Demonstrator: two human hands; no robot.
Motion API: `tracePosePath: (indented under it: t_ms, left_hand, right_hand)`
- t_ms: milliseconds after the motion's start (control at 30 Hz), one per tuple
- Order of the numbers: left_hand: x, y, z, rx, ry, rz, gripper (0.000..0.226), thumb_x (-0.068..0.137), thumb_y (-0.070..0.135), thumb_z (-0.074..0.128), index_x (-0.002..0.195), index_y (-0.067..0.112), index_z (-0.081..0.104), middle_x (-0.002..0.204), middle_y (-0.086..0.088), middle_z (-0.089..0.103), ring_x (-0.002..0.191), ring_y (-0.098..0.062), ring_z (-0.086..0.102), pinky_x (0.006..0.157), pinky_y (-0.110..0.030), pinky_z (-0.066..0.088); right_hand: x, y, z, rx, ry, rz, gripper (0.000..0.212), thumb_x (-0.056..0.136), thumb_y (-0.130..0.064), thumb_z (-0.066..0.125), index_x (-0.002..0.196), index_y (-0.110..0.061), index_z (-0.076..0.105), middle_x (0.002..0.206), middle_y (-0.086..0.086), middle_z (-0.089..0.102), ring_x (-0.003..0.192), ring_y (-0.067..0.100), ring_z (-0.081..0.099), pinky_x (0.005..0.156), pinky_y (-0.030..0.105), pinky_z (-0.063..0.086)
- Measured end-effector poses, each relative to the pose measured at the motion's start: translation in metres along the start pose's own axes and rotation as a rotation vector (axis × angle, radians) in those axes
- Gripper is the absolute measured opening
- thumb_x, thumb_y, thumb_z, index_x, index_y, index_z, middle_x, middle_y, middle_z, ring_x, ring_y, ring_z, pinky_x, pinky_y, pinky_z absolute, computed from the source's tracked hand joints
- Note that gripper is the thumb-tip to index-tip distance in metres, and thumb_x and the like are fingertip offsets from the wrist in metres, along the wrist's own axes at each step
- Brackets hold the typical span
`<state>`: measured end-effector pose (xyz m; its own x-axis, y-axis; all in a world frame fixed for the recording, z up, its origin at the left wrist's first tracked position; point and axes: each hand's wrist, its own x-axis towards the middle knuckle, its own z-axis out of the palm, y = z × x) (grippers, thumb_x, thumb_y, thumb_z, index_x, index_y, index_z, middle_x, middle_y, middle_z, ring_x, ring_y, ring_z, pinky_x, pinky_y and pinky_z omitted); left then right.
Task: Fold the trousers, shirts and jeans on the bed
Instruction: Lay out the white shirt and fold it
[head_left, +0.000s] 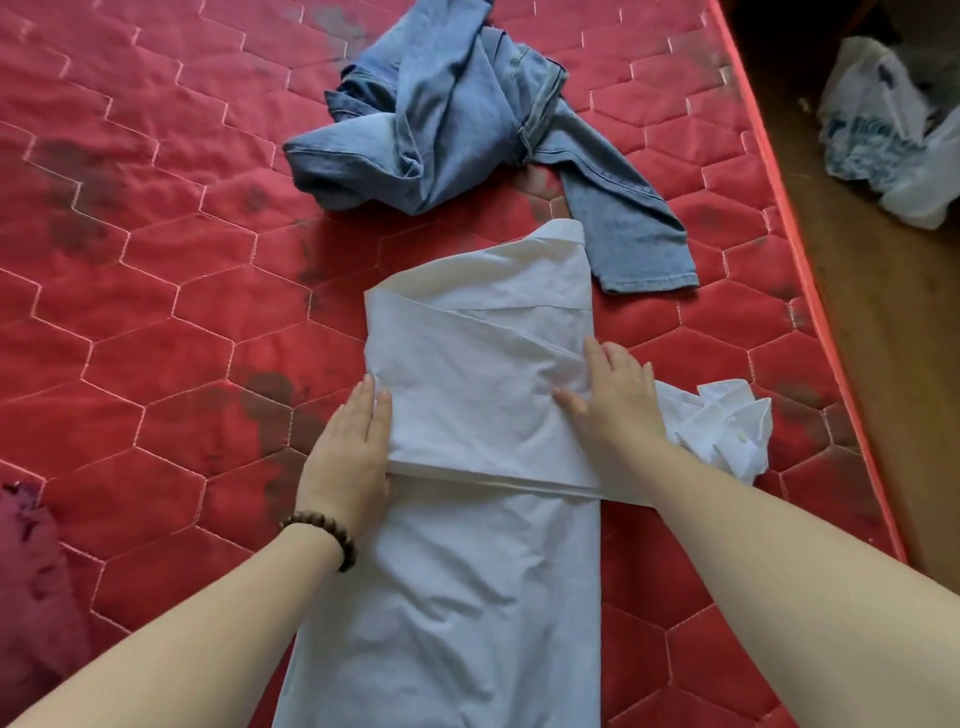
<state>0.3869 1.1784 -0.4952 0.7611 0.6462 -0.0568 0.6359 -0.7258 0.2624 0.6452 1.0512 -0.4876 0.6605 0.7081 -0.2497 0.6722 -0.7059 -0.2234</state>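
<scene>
Both forearms bare to the frame edge; no sleeves visible on either arm. Left wrist carries a bracelet (321, 538) of round, dark brown beads, wood-like, strung in a single row. Left hand (347, 453) and right hand (613, 402): no rings, no watch, no gloves; nails short and unpainted.

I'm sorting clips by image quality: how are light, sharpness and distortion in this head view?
Head view: soft, even daylight, no hard shadows or glare; the white shirt and both hands, left and right, are reasonably sharp; the jeans slightly softer; the plastic bag at the dim right edge is blurry; wide-angle stretch enlarges the forearms and tilts the mattress edge.
</scene>
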Motion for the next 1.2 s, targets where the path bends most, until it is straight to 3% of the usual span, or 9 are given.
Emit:
tracePosePath:
  t_ms: [100,200,367,600,767,833,933,1100,1200]
  left_hand:
    - [0.003,-0.004,0.002,-0.032,0.062,0.012,0.068,0.057,-0.028,0.060,0.123,-0.016,0.054,0.131,-0.038,0.046,0.118,-0.052,0.050,0.095,-0.061,0.044]
    - [0.003,-0.008,0.004,-0.067,0.104,-0.022,0.067,0.058,-0.030,0.058,0.123,-0.013,0.055,0.132,-0.036,0.047,0.119,-0.052,0.050,0.097,-0.060,0.040]
    - [-0.001,-0.011,0.002,-0.161,0.108,-0.135,0.071,0.061,-0.027,0.056,0.130,-0.008,0.052,0.137,-0.032,0.044,0.125,-0.049,0.045,0.103,-0.056,0.036]
    - [-0.002,-0.019,0.000,-0.222,0.105,-0.018,0.075,0.058,-0.029,0.057,0.129,-0.007,0.054,0.138,-0.030,0.044,0.125,-0.048,0.045,0.096,-0.059,0.044]
    - [-0.003,-0.025,0.002,-0.259,0.196,0.059,0.068,0.068,-0.020,0.042,0.132,0.002,0.055,0.141,-0.024,0.044,0.130,-0.046,0.040,0.102,-0.055,0.040]
    - [-0.005,-0.030,0.005,-0.238,0.202,0.046,0.063,0.071,-0.014,0.037,0.130,0.001,0.056,0.140,-0.023,0.046,0.129,-0.046,0.041,0.101,-0.057,0.041]
    - [-0.006,-0.036,0.007,-0.145,0.143,0.027,0.056,0.075,-0.003,0.039,0.127,0.001,0.059,0.139,-0.022,0.048,0.128,-0.046,0.043,0.097,-0.058,0.044]
    - [-0.011,-0.042,-0.002,-0.113,0.058,0.077,0.058,0.073,0.034,0.053,0.124,0.007,0.062,0.151,-0.014,0.034,0.142,-0.036,0.025,0.111,-0.058,0.025]
    - [0.001,-0.031,-0.008,-0.188,0.174,0.140,0.045,0.080,0.027,0.046,0.111,0.000,0.066,0.139,-0.020,0.050,0.130,-0.035,0.046,0.109,-0.053,0.033]
  right_hand:
    - [0.015,-0.009,0.000,-0.054,0.096,0.017,0.043,0.089,-0.048,0.056,0.115,-0.013,0.053,0.115,0.012,0.053,0.110,0.032,0.044,0.093,0.043,0.031]
    - [0.023,-0.018,-0.004,-0.069,0.018,0.010,0.018,0.093,-0.036,0.052,0.088,-0.019,0.053,0.102,0.010,0.061,0.104,0.032,0.050,0.080,0.040,0.029]
    - [0.036,-0.052,-0.013,-0.152,0.015,-0.031,0.023,0.090,-0.043,0.056,0.096,-0.022,0.056,0.103,0.007,0.063,0.107,0.030,0.052,0.083,0.040,0.030]
    - [0.071,-0.167,0.006,0.097,-0.235,-0.319,0.047,0.091,-0.039,0.060,0.127,-0.009,0.051,0.126,0.014,0.057,0.118,0.033,0.050,0.092,0.036,0.039]
    - [0.096,-0.200,0.010,0.196,-0.310,-0.243,0.027,0.088,-0.027,0.067,0.069,-0.017,0.051,0.067,-0.005,0.048,0.076,0.019,0.050,0.055,0.024,0.032]
    - [0.102,-0.204,0.009,0.406,-0.318,-0.255,0.007,0.086,-0.021,0.070,0.084,-0.016,0.067,0.074,-0.007,0.059,0.072,0.012,0.054,0.058,0.018,0.040]
    - [0.100,-0.209,0.016,0.504,-0.296,-0.305,0.013,0.083,-0.017,0.071,0.094,-0.011,0.070,0.081,-0.002,0.062,0.074,0.011,0.055,0.069,0.027,0.044]
    - [0.078,-0.214,0.031,0.337,0.019,-0.340,0.029,0.087,-0.025,0.066,0.113,-0.014,0.062,0.100,0.001,0.060,0.095,0.019,0.053,0.082,0.033,0.042]
    - [0.043,-0.199,0.035,0.198,0.410,-0.492,0.022,0.087,-0.011,0.059,0.107,-0.005,0.064,0.106,0.012,0.062,0.097,0.034,0.055,0.086,0.042,0.041]
